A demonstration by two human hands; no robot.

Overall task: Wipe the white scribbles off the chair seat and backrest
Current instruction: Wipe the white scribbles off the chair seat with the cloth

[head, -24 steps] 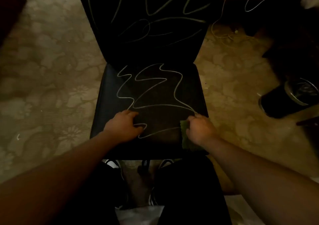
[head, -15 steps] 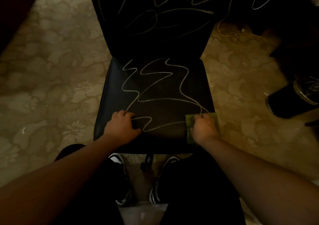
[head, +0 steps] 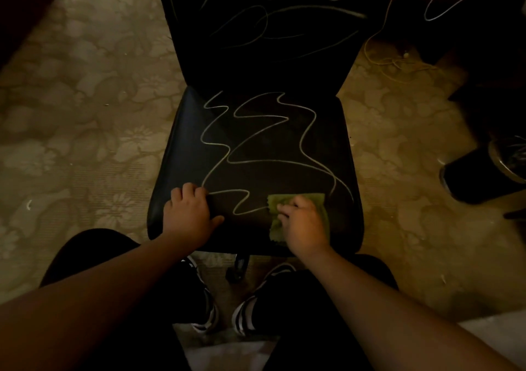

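Observation:
A black chair stands in front of me. Its seat (head: 182, 154) carries a long white zigzag scribble (head: 256, 143), and the backrest (head: 199, 57) has more white loops across it. My left hand (head: 189, 214) rests flat on the front left of the seat, fingers curled, holding nothing. My right hand (head: 303, 222) presses a green cloth (head: 313, 198) onto the front right of the seat, at the end of the lowest scribble line. The cloth is partly hidden under that hand.
Patterned beige carpet (head: 85, 114) surrounds the chair. A dark round bin (head: 484, 171) stands on the right. A thin yellowish cord (head: 392, 63) lies on the floor behind the chair at the right. My striped shoes (head: 244, 316) are under the seat's front edge.
My right hand has slid the green cloth leftward from the seat's right front edge toward the middle. The left hand has stayed where it was.

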